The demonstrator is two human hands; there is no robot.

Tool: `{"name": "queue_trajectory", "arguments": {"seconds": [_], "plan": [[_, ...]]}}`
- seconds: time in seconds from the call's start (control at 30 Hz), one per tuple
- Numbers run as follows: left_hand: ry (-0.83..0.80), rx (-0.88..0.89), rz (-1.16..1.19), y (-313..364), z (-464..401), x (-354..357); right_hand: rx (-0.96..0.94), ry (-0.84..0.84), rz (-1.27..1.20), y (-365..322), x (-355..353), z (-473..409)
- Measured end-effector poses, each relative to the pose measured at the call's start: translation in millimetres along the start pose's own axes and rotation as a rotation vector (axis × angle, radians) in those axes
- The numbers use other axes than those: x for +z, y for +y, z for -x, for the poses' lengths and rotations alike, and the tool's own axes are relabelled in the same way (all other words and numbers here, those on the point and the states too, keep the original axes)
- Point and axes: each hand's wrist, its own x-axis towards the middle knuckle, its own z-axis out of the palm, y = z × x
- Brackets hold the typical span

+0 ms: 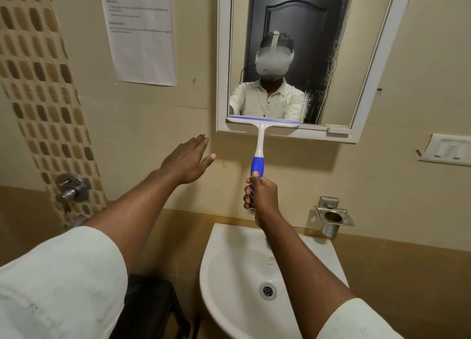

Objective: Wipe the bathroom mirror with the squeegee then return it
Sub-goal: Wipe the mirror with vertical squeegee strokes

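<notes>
A white-framed mirror (314,45) hangs on the beige wall above the sink. A white and blue squeegee (260,140) has its blade pressed flat along the bottom edge of the glass. My right hand (261,196) grips the lower blue part of its handle. Left of the mirror and below it, my left hand (187,160) hovers near the wall with flat, spread fingers and holds nothing. Water streaks and droplets remain on the right strip of the glass; the left and middle part looks smooth.
A white sink (229,275) sits below my right arm. A metal holder (332,216) is fixed to the wall at the right, a switch plate (449,150) above it. A paper notice (141,32) hangs left of the mirror. A tap valve (72,188) sticks out at left. A dark stool (150,310) stands beside the sink.
</notes>
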Motion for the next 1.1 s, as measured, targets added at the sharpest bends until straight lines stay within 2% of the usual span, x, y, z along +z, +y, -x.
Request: {"name": "queue_trajectory", "arguments": {"seconds": [0.37,0.77,0.93,1.1], "plan": [[0.097,0.044,-0.02,5,-21,-36,-0.123,0.037,-0.044,-35,7,0],[0.358,0.132,-0.07,44,-76,-155,-0.423,-0.021,-0.014,-238,16,-51],[0.463,0.14,-0.086,58,-91,-203,-0.457,-0.059,-0.088,-305,19,-62],[0.495,0.166,-0.124,63,-95,-225,-0.447,-0.034,-0.113,-336,20,-75]]}}
